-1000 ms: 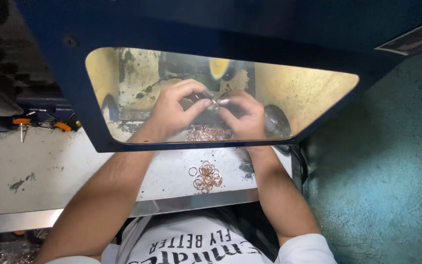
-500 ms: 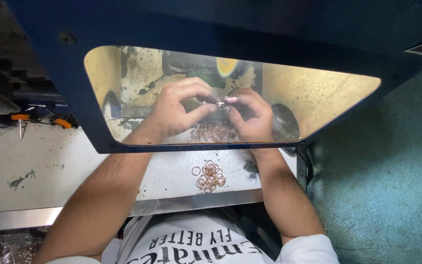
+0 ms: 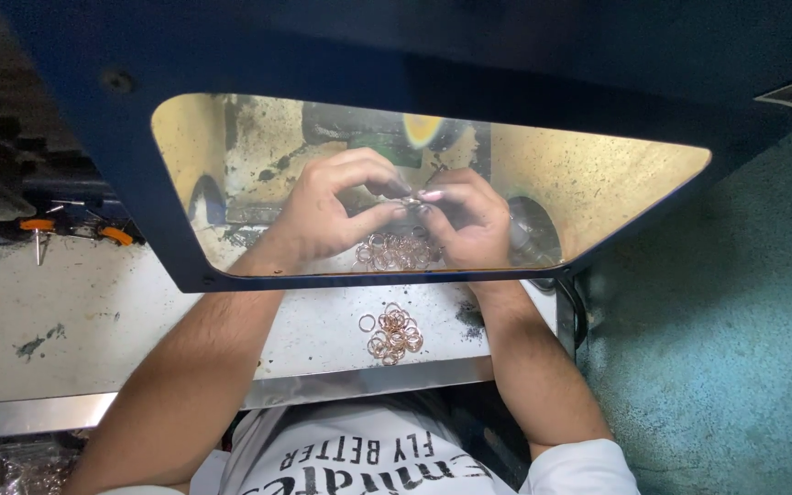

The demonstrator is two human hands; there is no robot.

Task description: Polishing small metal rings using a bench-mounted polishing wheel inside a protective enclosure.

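Note:
Behind a clear window in a dark blue machine hood (image 3: 414, 55), my left hand (image 3: 327, 215) and my right hand (image 3: 469, 220) meet fingertip to fingertip. Together they pinch a small metal ring (image 3: 412, 200) between thumbs and forefingers. Just below the hands, seen through the window, lies a heap of copper-coloured rings (image 3: 394, 252). A second small pile of rings (image 3: 393, 332) rests on the worn white bench (image 3: 93, 321) in front of the hood, between my forearms. A green and yellow wheel (image 3: 414, 133) sits behind my fingers.
Orange-handled tools (image 3: 75, 229) lie at the left beside the hood. A metal bench edge (image 3: 350, 390) runs in front of my torso. A teal floor (image 3: 735, 348) is on the right. A plastic bag (image 3: 29, 463) shows at the lower left.
Both hands stay together on the ring; the fingers shifted slightly. The camera view drifted a little, so the hood window sits slightly further right.

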